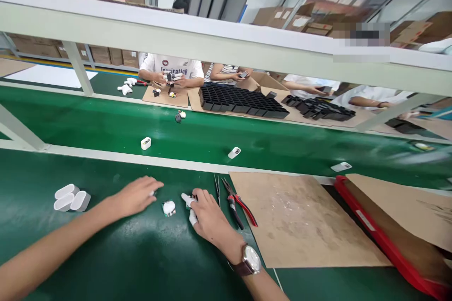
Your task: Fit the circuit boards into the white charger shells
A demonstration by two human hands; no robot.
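My left hand [136, 195] is low over the green table with its fingers stretched out; a bit of white shows near the thumb. To its right lies a small green circuit board [169, 208] with a white rounded part on top. My right hand [208, 211], with white finger cots and a wristwatch [251, 258], has its thumb and fingers closed around another small board [189, 201], mostly covered by the fingers. Beside that hand lie tweezers [217, 188] and red-and-black pliers [237, 204]. Three white oval housings [71, 198] stand together at the left.
A cardboard sheet [300, 216] and a red-edged tray [370, 230] lie at the right. Beyond a white rail [176, 164], white housings [146, 143] sit on a green belt [88, 122]. Co-workers handle parts near black divided trays [243, 101]. A beam [212, 42] crosses overhead.
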